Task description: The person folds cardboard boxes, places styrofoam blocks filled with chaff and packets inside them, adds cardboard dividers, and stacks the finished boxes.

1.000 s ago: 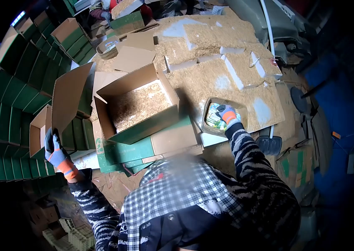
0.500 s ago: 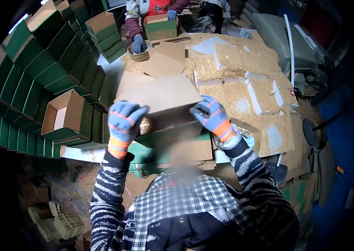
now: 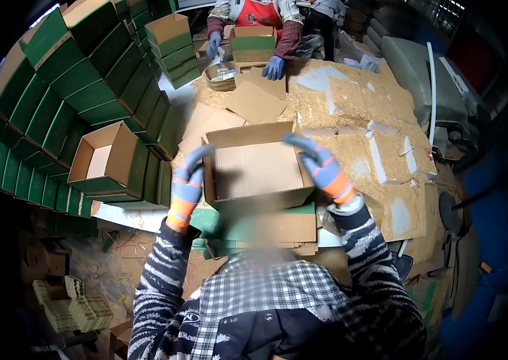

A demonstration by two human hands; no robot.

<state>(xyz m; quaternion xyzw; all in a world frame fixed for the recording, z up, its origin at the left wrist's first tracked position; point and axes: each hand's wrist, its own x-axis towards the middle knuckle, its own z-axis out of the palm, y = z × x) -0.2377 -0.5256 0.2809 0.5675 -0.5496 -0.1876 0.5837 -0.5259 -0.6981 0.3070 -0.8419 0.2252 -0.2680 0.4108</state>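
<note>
An open-topped cardboard box (image 3: 258, 171) with brown inner walls lies in front of me, its opening facing up. My left hand (image 3: 188, 183), in a blue-grey and orange glove, is at the box's left wall, fingers stretched out near the rim. On the opposite side, my right hand (image 3: 321, 165), gloved alike, has its fingers apart over the right rim. Both sets of fingertips are slightly blurred. Under the near side of the box are flat green and brown cardboard pieces (image 3: 290, 228). A blurred patch hides part of the box's front.
Stacked green boxes (image 3: 101, 96) rise at the left, with one open box (image 3: 107, 159) nearby. Across the table, a co-worker's gloved hand (image 3: 273, 68) is near another green box (image 3: 253, 45) and a basket (image 3: 220, 76). Gold-coloured wrapped blocks (image 3: 356, 150) cover the right side.
The box has tipped from slanted to opening upward, showing its inside. My fingers have loosened from its upper edge and spread at the sides. The co-worker's hands have shifted around their box.
</note>
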